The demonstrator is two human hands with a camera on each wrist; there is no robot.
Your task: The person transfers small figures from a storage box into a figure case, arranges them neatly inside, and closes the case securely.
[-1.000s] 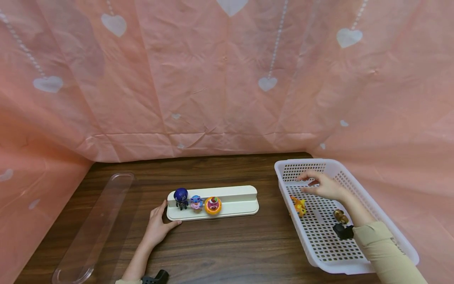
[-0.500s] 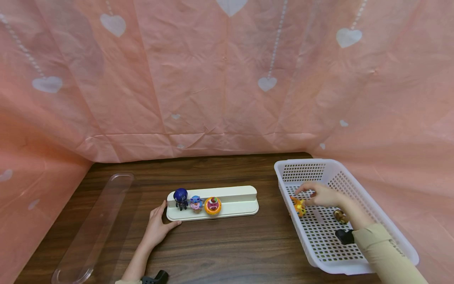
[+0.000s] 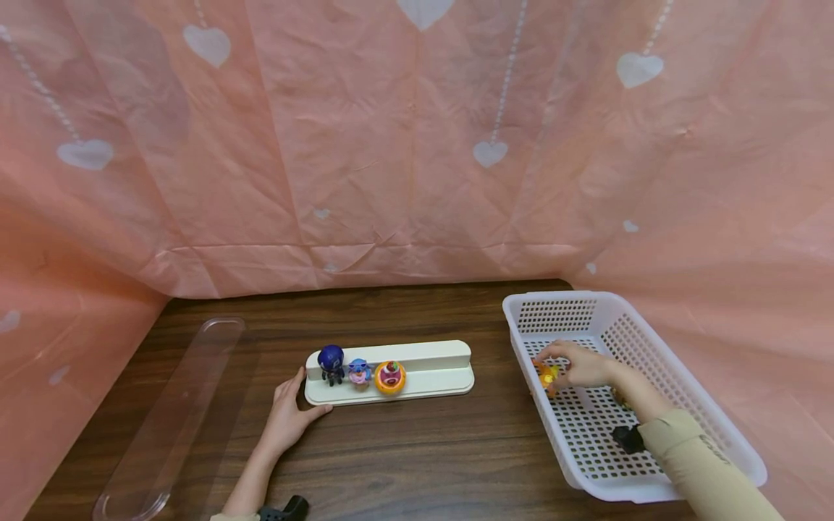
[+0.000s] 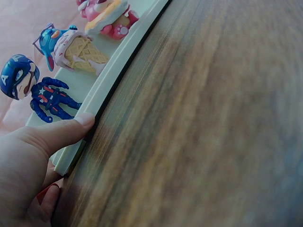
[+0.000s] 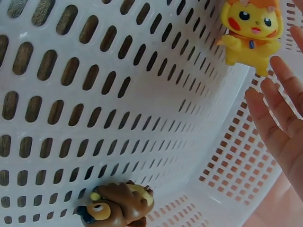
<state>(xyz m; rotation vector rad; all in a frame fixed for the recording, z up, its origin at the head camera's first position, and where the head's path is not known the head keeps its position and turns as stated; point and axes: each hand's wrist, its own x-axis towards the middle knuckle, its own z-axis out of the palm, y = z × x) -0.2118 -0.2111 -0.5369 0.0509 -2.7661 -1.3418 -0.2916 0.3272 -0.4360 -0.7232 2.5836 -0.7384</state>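
My left hand (image 3: 288, 418) grips the left end of a cream display stand (image 3: 436, 382), thumb on its front edge and fingers round the end. Along the stand are a dark blue helmeted figure (image 4: 45, 97), a blue creature on an ice-cream cone (image 4: 78, 49) and a pink figure in an orange ring (image 3: 390, 378). Inside the white basket (image 3: 602, 483), my right hand (image 3: 583, 365) reaches over a yellow Pikachu figure (image 5: 251, 40) in an orange hood. In the right wrist view its fingers are spread close beside the figure. A brown figure (image 5: 118, 205) lies on the basket floor.
A long clear plastic cover (image 3: 176, 420) lies on the wooden table (image 3: 417, 456) to the left. Pink cloth (image 3: 391, 181) with white hearts hangs behind and at both sides. The basket's raised walls surround my right hand.
My right hand has come down and nearer within the basket, from beyond the Pikachu figure to right over it. The left hand and the stand stay put.
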